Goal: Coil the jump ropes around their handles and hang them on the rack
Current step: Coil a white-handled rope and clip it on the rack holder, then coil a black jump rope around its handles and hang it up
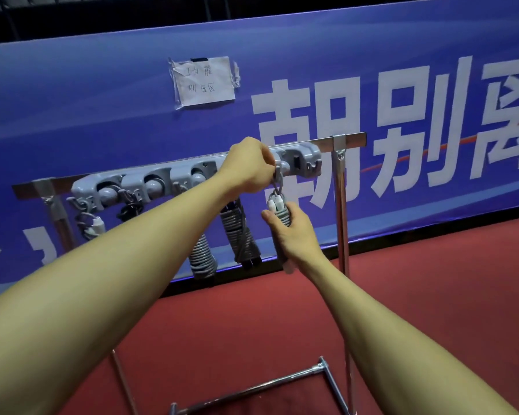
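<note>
Several coiled ropes (203, 259) already hang on the rack (303, 154); hanging step in hand: right hand (294, 235) grips another rope bundle (280, 217) just below a hook (284, 168), left hand (246, 169) pinches its top loop (277, 188) at that hook; next, seat loop fully, then let go.

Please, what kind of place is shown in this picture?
Probably a sports hall or gym training area. The floor has a red covering, a long blue banner with large white characters runs behind, and coiled jump ropes hang from a grey rack on a metal stand.
</note>
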A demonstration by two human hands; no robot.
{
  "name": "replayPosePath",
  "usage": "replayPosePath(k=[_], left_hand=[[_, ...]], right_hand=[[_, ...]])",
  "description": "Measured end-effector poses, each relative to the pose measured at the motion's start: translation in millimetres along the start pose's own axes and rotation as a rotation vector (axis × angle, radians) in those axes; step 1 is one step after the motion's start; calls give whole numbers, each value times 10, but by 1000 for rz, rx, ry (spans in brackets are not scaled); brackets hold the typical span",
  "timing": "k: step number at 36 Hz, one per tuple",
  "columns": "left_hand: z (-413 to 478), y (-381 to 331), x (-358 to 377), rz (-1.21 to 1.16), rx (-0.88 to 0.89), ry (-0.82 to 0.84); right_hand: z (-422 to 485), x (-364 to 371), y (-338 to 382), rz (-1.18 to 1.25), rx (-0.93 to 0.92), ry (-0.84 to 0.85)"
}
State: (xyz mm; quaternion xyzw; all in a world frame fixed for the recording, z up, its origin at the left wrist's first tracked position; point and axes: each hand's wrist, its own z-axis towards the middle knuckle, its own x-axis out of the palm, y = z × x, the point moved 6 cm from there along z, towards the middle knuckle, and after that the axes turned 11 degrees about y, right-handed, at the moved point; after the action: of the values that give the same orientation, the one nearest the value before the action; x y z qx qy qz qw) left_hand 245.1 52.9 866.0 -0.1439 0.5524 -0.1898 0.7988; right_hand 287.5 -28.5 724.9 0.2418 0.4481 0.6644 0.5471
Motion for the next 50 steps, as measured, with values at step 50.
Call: replayPosePath(k=[50], left_hand=[[-5564,2700,5069,-67,-522,926]], right_hand=[[-5366,829,-3334,-718,650,720]])
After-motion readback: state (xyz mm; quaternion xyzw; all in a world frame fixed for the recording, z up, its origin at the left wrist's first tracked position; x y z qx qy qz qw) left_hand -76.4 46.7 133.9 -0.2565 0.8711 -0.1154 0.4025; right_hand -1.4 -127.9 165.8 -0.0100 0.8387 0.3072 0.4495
